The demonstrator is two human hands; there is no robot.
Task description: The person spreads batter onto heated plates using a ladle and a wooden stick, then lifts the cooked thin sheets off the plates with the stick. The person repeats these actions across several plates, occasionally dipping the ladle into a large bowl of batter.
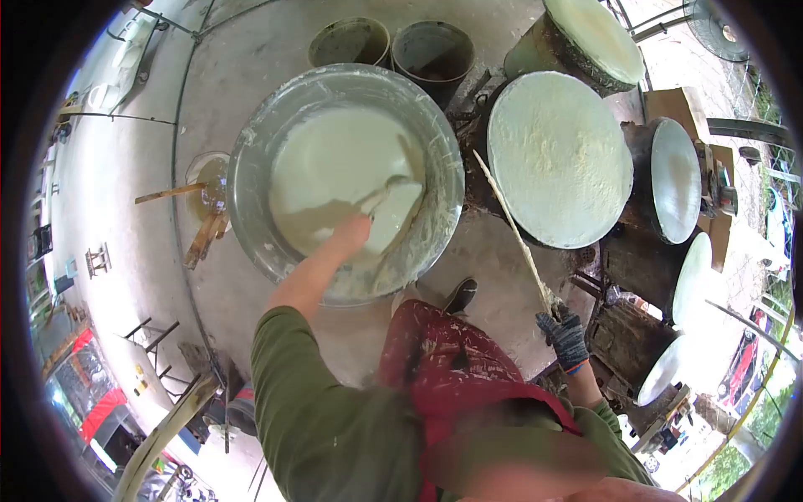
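My left hand (347, 237) reaches into a large metal basin (251, 151) of pale batter (335, 163) and grips the handle of a ladle (389, 188) dipped in it. My right hand (565, 335), in a dark knitted glove, holds the near end of a long thin stick (510, 226). The stick slants up toward a round cloth-covered steamer (559, 157) coated with a white batter sheet. My sleeves are green, and a red paint-splashed apron covers my legs.
More round steamers stand at right (676, 180) and top (595, 38); white discs (693, 280) lean beside them. Two empty buckets (432, 52) sit behind the basin. A small bowl of brown liquid (209, 180) with wooden sticks lies to its left.
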